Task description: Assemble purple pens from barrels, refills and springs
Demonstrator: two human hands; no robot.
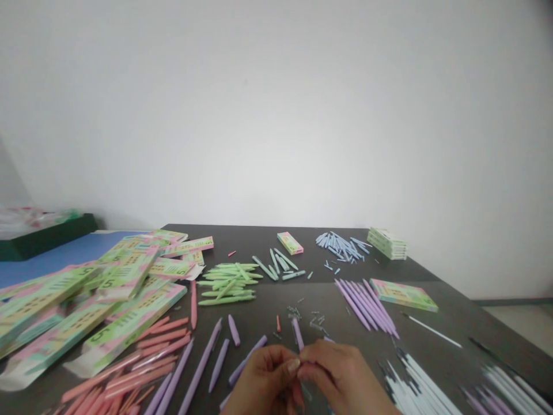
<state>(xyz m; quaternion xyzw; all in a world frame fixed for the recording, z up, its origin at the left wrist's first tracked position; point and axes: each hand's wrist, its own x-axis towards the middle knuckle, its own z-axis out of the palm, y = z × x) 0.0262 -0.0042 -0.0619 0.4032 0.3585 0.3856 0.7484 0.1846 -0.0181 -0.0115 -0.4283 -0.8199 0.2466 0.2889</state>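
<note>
Both hands meet at the bottom centre of the head view. My left hand (270,374) has its fingers pinched together, the thumb tip against the other hand's fingertips. My right hand (332,372) is closed in a pinch at the same spot. Whatever lies between the fingertips is too small or hidden to name. Just beyond the fingers a purple pen barrel (298,334) points away from me, its near end hidden by the hands. Around it lie small metal springs (317,323) and a small red piece (278,324). Loose purple barrels (219,364) lie left of my left hand.
Pink pen parts (142,374) and a heap of printed boxes (125,276) cover the left. Green pens (228,282) and blue pieces (341,246) lie farther back. To the right are purple barrels (367,305), white refills (423,386), a flat box (404,294) and stacked boxes (386,243).
</note>
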